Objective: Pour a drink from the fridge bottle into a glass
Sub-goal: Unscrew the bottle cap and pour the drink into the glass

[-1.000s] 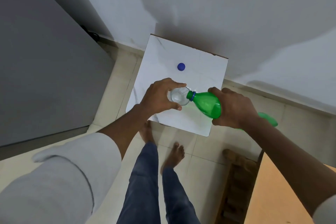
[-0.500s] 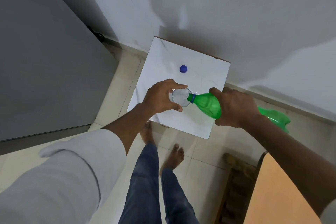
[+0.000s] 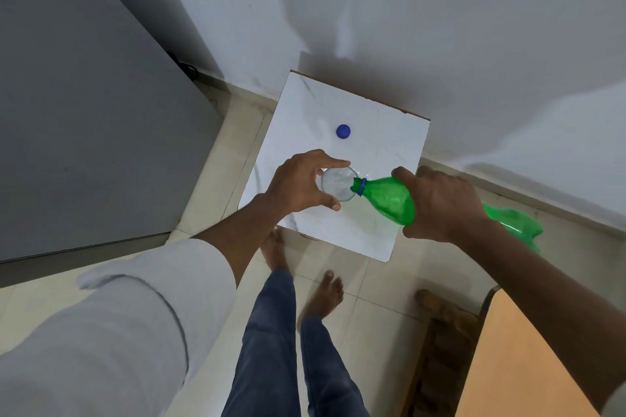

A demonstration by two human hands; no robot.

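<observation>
**op_remote:** Head cam looking straight down on my end. I've got the left hand (image 3: pixel 298 184) curled round the glass (image 3: pixel 338 183), index finger along the far rim, thumb on the near side, wrist bent in from the lower left. Glass is sitting on the white table (image 3: pixel 389 145), near its front edge.

**lurker42:** and the bottle?

**op_remote:** Right hand (image 3: pixel 440 205) is wrapped round the middle of the green bottle (image 3: pixel 389 200), knuckles up, forearm coming in from the lower right. Bottle is tipped almost flat, base sticking out past the wrist on the right, neck with its blue ring right over the rim of the glass. Can't tell from this angle whether any liquid is running.

**lurker42:** cap still on?

**op_remote:** Nope, the blue cap (image 3: pixel 343 131) is lying on the table just behind the glass, well apart from both hands. Grey fridge (image 3: pixel 84 112) is on the left, bare feet on the tiled floor (image 3: pixel 372 281) below.
</observation>
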